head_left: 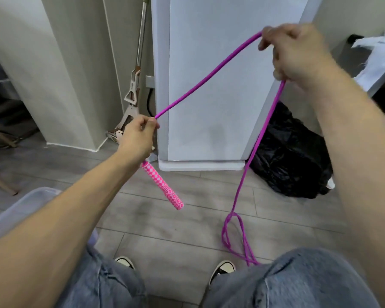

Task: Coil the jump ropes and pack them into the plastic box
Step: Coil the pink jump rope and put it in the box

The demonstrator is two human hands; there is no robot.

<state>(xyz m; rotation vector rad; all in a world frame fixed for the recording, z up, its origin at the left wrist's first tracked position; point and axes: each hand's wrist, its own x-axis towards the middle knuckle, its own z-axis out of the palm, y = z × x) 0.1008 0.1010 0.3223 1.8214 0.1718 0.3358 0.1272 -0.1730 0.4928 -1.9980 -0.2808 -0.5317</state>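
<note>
The task is judged to be at an early stage: 1 purple jump rope (211,74) is in hand and no finished coil is seen yet. The rope is pinched near its handle end by the left hand (138,136), whose fingers are curled around it, and the pink patterned handle (162,185) is left hanging below that hand, clear of the floor. From there the rope is stretched up and across to the right hand (296,52), which is closed around it at a raised position. Below the right hand the rope is let fall to the wooden floor (165,230), where a loose tangle of loops is lying (the far handle is hidden, so how much rope is left cannot be told). The plastic box (25,203) is seen at the lower left, partly covered by the left forearm; its contents cannot be made out. Coiling, packing and any further ropes are judged still to be done.
</note>
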